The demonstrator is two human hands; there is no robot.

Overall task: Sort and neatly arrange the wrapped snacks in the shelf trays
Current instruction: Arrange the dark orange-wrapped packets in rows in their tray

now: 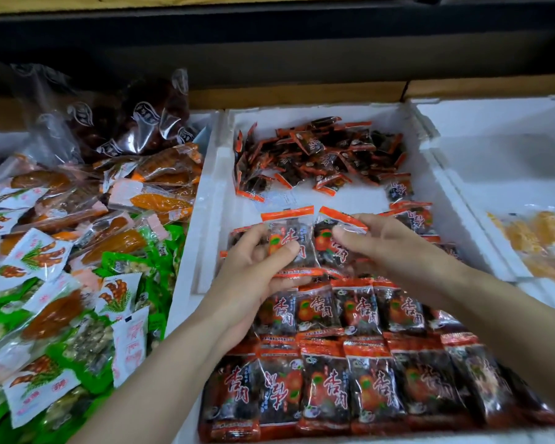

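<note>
The left hand [253, 264] grips a dark snack packet [290, 233] with orange sealed ends, thumb pressed across its front and fingers curled behind it, holding it upright. Just beside it, the right hand [394, 248] pinches the top corner of a second packet [329, 243] of the same kind between thumb and fingers. The two packets stand side by side, though whether their edges touch is unclear. Both hands hover over the middle of a white foam tray [205, 193]. Under the wrists and forearms, on the person's side, matching packets lie in neat overlapping rows [359, 315], labels up. Beyond the fingertips, at the tray's far end, sits a loose heap of orange-and-dark packets [321, 155], with a bare patch of tray floor between it and the hands. Left of the left hand lies a jumble of mixed snacks [77, 251] in orange, green and white wrappers. Right of the right hand, a neighbouring foam tray [481, 200] holds yellow packets [539, 241].
</note>
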